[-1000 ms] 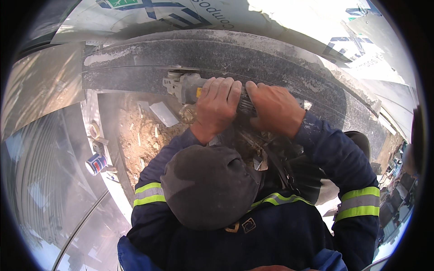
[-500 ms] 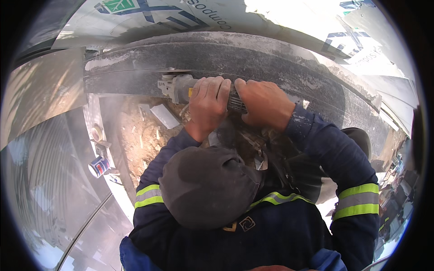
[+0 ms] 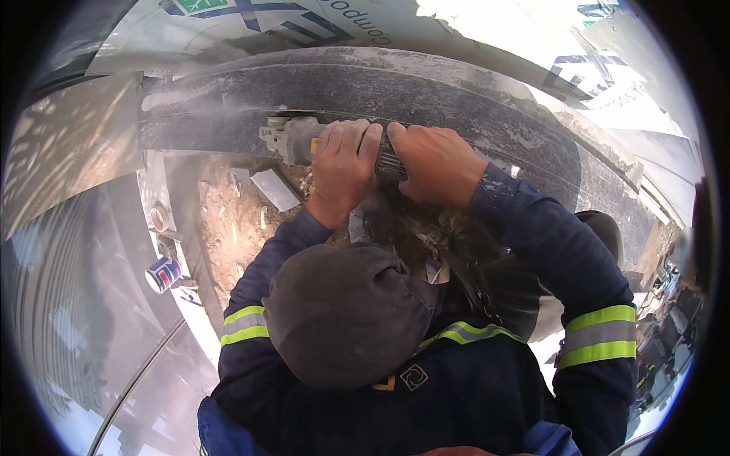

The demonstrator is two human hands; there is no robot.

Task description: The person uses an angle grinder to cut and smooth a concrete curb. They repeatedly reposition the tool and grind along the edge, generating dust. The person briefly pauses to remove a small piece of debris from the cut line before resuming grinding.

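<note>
Both my hands grip a dusty grey angle grinder [image 3: 292,140] lying crosswise, its head toward the left. My left hand [image 3: 342,166] wraps round the middle of its body. Behind it, my right hand [image 3: 437,165] holds the rear part with the vent slots. The thin disc [image 3: 298,114] shows edge-on at the far side of the head, at a long dark stone-like slab [image 3: 380,85]. A thin line runs along the slab level with the disc. I cannot tell how deep the disc sits. Pale dust hangs left of the head.
White printed sheeting [image 3: 487,42] lies beyond the slab. Rubble and dirt [image 3: 228,220] with a pale flat offcut [image 3: 275,190] lie nearer. At left are a tape roll [image 3: 159,218], a blue-and-white can [image 3: 163,274] and a shiny panel [image 3: 84,304]. Rounded dark grey cloth [image 3: 342,319] blocks the lower middle.
The whole scene has shifted slightly up and left in the picture. The grinder stays at about the same place along the slab, with both hands keeping their grip.
</note>
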